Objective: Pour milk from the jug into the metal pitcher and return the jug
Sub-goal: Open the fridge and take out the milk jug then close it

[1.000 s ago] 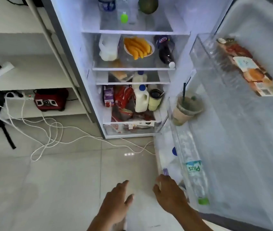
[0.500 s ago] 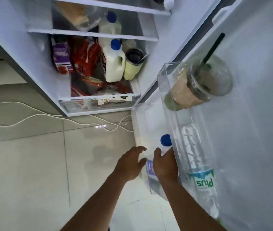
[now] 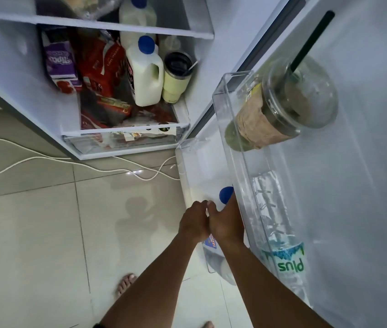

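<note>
Two hands meet at the lowest door bin (image 3: pixel 189 171). Left hand (image 3: pixel 193 223) and right hand (image 3: pixel 226 223) touch, both curled around the milk jug (image 3: pixel 211 245); its blue cap (image 3: pixel 226 194) shows just beyond the right hand.

A home kitchen is indicated by an open household fridge (image 3: pixel 107 74) stocked with milk jugs (image 3: pixel 145 74), cartons and packets. A takeaway iced drink (image 3: pixel 280 102) is kept in the door shelf (image 3: pixel 225 110). A pale tiled floor (image 3: pixel 34 233) crossed by a white cable (image 3: pixel 46 159) is seen below.
</note>
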{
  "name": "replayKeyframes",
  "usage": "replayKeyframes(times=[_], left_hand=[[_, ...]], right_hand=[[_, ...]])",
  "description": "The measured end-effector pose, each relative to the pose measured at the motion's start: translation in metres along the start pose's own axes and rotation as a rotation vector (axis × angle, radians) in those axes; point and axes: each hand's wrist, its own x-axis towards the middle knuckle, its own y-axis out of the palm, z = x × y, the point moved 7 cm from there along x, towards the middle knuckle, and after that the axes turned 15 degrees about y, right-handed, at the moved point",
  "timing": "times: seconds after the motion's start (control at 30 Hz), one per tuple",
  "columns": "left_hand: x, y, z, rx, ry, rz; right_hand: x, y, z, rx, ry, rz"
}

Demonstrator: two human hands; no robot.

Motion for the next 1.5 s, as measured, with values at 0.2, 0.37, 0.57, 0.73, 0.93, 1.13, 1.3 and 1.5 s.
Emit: replayKeyframes(times=[0.2, 0.37, 0.57, 0.73, 0.93, 1.13, 1.3, 1.5], left_hand=[[-0.008, -0.005, 0.002, -0.143, 0.024, -0.151], [-0.017, -0.024, 0.016, -0.379, 0.02, -0.324], [-0.041, -0.066, 0.005, -0.508, 0.143, -0.34], [-0.066, -0.103, -0.003, -0.579, 0.178, -0.324], [-0.118, -0.175, -0.012, -0.539, 0.112, -0.272], [-0.172, -0.24, -0.043, -0.374, 0.1, -0.339], [-0.206, -0.284, -0.107, -0.367, 0.141, -0.487], [-0.265, -0.33, -0.171, -0.396, 0.18, -0.81]], right_hand=[[0.005, 0.01, -0.003, -0.036, -0.081, 0.011], [-0.003, 0.013, 0.001, -0.097, -0.13, 0.025], [-0.031, 0.009, 0.023, 0.005, -0.382, 0.107], [-0.057, 0.001, 0.05, 0.036, -0.497, 0.201], [-0.09, -0.012, 0.071, -0.19, -0.486, 0.309], [-0.151, -0.03, 0.09, -0.239, -0.517, 0.393], [-0.203, -0.054, 0.132, -0.19, -0.612, 0.446], [-0.254, -0.14, 0.182, -0.231, -0.825, 0.218]])
